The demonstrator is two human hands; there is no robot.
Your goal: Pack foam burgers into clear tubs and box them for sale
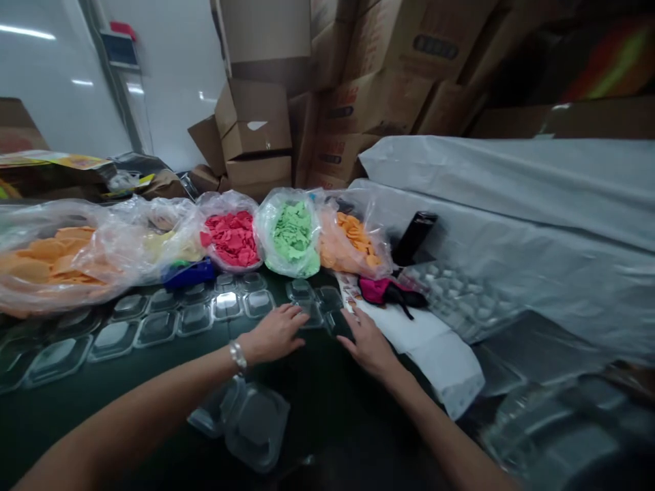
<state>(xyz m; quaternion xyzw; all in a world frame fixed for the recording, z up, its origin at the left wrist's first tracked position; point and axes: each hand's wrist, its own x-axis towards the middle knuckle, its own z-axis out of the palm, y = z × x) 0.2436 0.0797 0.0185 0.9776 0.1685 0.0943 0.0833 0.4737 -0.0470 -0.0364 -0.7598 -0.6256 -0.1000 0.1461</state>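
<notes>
My left hand [275, 333], with a silvery band [237, 356] at the wrist, reaches over the dark green table. Its fingers are stretched out, thumb apart, beside a clear plastic container [313, 316]. Facing it, my right hand [369, 343] has its fingers spread at the edge of another clear container [335, 322]; whether they touch it I cannot tell. No object shows in either palm. Several open clear containers [157, 329] stand in rows to the left. Below my left forearm lie more loose clear containers [258, 424].
Behind the rows stand plastic bags of orange [56, 254], red [233, 237], green [293, 230] and orange pieces [353, 235]. A blue object [188, 273] lies before them. On the right are white paper [434, 351], a pink and black item [389, 292] and stacked clear plastic [568, 436]. Cardboard boxes [258, 129] rise behind.
</notes>
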